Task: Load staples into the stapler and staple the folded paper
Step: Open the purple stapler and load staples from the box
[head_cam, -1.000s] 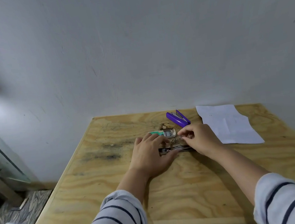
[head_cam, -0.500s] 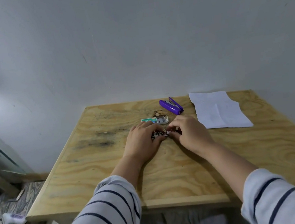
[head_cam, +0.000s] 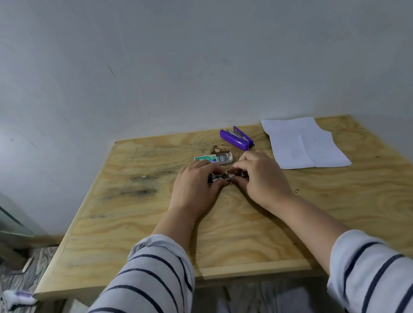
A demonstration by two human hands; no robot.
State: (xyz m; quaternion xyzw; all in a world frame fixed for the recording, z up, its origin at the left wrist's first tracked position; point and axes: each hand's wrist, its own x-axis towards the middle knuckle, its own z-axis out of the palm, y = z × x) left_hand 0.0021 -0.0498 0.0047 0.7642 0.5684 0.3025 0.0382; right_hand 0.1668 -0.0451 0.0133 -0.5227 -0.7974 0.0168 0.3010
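Fingers of the left hand [head_cam: 198,180] and right hand [head_cam: 259,176] pinch together on a small dark metal stapler [head_cam: 219,178] lying on the wooden surface [head_cam: 234,230]. It looks stiff and light, best gripped along its sides. Behind lie an open staple box [head_cam: 213,159], a purple stapler [head_cam: 235,139] and, well right, the thin, floppy folded paper [head_cam: 304,145].

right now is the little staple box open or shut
Open: the staple box lies on the table with its inner tray slid out to the right, past the printed sleeve. How many staples remain is unclear.
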